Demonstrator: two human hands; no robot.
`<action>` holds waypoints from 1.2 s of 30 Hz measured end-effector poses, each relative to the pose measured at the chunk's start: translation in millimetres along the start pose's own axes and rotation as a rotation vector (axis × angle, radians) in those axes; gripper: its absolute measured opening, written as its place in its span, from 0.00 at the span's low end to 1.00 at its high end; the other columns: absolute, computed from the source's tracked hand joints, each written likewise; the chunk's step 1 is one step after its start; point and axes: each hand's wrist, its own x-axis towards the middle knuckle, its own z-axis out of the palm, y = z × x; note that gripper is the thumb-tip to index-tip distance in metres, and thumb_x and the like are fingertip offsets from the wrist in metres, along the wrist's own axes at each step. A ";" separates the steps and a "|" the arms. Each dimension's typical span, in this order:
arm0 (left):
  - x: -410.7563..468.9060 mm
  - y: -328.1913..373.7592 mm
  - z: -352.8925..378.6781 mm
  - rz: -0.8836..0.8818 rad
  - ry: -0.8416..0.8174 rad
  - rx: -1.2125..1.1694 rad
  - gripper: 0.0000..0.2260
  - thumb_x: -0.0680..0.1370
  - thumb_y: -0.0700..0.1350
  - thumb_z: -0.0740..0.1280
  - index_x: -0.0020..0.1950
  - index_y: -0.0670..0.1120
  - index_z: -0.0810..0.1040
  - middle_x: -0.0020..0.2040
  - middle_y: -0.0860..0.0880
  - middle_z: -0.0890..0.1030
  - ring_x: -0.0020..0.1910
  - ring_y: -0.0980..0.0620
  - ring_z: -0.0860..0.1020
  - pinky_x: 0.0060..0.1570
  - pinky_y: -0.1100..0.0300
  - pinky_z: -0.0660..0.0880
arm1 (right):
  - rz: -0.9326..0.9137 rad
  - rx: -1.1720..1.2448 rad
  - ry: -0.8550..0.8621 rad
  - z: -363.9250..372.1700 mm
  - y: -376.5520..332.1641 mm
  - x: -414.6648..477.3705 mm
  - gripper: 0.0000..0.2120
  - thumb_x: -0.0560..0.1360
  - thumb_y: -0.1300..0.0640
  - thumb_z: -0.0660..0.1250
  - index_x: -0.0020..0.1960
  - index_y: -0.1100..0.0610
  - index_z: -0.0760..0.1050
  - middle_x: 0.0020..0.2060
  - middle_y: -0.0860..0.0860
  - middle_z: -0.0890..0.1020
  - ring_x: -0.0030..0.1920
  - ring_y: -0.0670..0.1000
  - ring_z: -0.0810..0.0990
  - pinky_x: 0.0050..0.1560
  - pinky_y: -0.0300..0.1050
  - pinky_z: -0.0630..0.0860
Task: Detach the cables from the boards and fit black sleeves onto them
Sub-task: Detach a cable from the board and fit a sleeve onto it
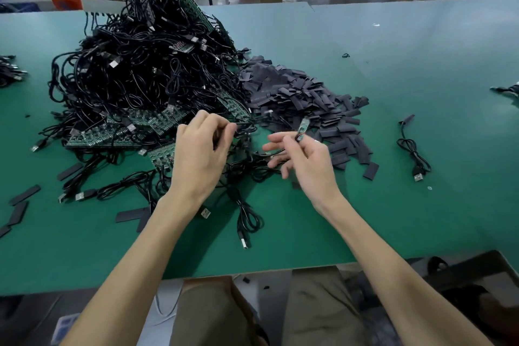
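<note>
A tall heap of black USB cables [134,73] tangled with green circuit boards [118,132] covers the left of the green table [393,70]. To its right lies a pile of flat black sleeves [303,98]. My left hand [199,154] pinches a black cable [244,126] at the heap's front edge, its fingers curled. My right hand [303,160] pinches a small green board piece [302,127] on a cable end between thumb and forefinger, held above the table; the other fingers are spread.
A finished cable [412,149] with a sleeve lies alone at the right. Loose sleeves [22,199] and single cables [247,219] are scattered near the front edge. More cables sit at the far left edge [8,70]. A cardboard box [477,275] stands below the table's front right.
</note>
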 end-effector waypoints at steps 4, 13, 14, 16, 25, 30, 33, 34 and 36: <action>2.9 -10.7 0.3 -0.036 0.027 0.054 0.08 0.84 0.48 0.65 0.49 0.46 0.78 0.44 0.53 0.74 0.41 0.52 0.71 0.53 0.59 0.61 | -0.029 0.236 0.234 -14.6 -10.1 2.9 0.13 0.88 0.59 0.55 0.50 0.64 0.74 0.36 0.56 0.85 0.30 0.52 0.80 0.28 0.42 0.75; -9.3 -0.3 5.5 0.153 -0.096 0.249 0.11 0.81 0.43 0.69 0.63 0.44 0.79 0.59 0.47 0.76 0.61 0.46 0.72 0.66 0.54 0.59 | 0.173 0.930 0.175 -35.7 -23.1 11.5 0.12 0.87 0.60 0.56 0.55 0.63 0.76 0.39 0.53 0.82 0.33 0.45 0.78 0.34 0.33 0.75; -7.9 9.5 6.9 0.197 -0.143 0.148 0.12 0.82 0.46 0.67 0.65 0.46 0.78 0.61 0.49 0.76 0.63 0.48 0.71 0.67 0.56 0.58 | 0.182 0.945 0.138 -35.5 -23.1 12.0 0.12 0.87 0.60 0.56 0.56 0.63 0.76 0.39 0.52 0.82 0.33 0.44 0.77 0.34 0.33 0.75; -4.2 31.0 12.5 0.181 -0.311 -0.095 0.16 0.84 0.54 0.63 0.68 0.49 0.77 0.62 0.53 0.77 0.64 0.56 0.69 0.68 0.58 0.58 | 0.196 0.925 0.058 -34.7 -22.8 12.5 0.11 0.86 0.59 0.57 0.57 0.63 0.77 0.39 0.51 0.81 0.32 0.43 0.76 0.33 0.32 0.75; 20.5 82.2 30.9 -0.077 -0.356 -0.602 0.11 0.85 0.43 0.63 0.46 0.44 0.81 0.27 0.56 0.73 0.26 0.54 0.70 0.29 0.59 0.67 | 0.111 0.622 0.087 -37.0 -11.0 13.6 0.14 0.78 0.51 0.68 0.59 0.56 0.84 0.44 0.48 0.82 0.36 0.43 0.71 0.32 0.35 0.65; 46.1 82.8 21.2 -0.435 -0.512 -1.235 0.10 0.85 0.37 0.57 0.57 0.36 0.77 0.33 0.49 0.72 0.25 0.52 0.69 0.22 0.61 0.68 | 0.071 0.314 0.055 -33.3 -7.3 10.4 0.19 0.74 0.47 0.73 0.60 0.56 0.83 0.47 0.56 0.81 0.42 0.53 0.73 0.45 0.45 0.67; 38.6 68.5 28.9 -0.596 -0.663 -1.243 0.14 0.82 0.32 0.55 0.65 0.35 0.75 0.38 0.46 0.75 0.30 0.51 0.73 0.24 0.59 0.72 | 0.024 -0.125 0.105 -40.0 -8.5 7.6 0.11 0.74 0.54 0.77 0.55 0.55 0.83 0.45 0.49 0.85 0.40 0.43 0.79 0.44 0.37 0.73; 33.7 61.6 33.4 -0.648 -0.687 -1.238 0.16 0.81 0.30 0.54 0.65 0.35 0.76 0.40 0.46 0.76 0.32 0.51 0.74 0.27 0.58 0.75 | 0.016 -0.383 0.095 -45.1 -8.7 6.6 0.09 0.75 0.55 0.78 0.53 0.53 0.81 0.45 0.48 0.83 0.41 0.43 0.77 0.45 0.39 0.73; 24.9 47.1 42.6 -0.728 -0.675 -1.252 0.20 0.79 0.27 0.52 0.64 0.34 0.78 0.43 0.45 0.77 0.34 0.50 0.76 0.36 0.55 0.81 | 0.022 -0.892 -0.002 -55.7 -8.7 1.0 0.12 0.75 0.49 0.76 0.54 0.52 0.78 0.49 0.48 0.76 0.49 0.45 0.74 0.51 0.44 0.72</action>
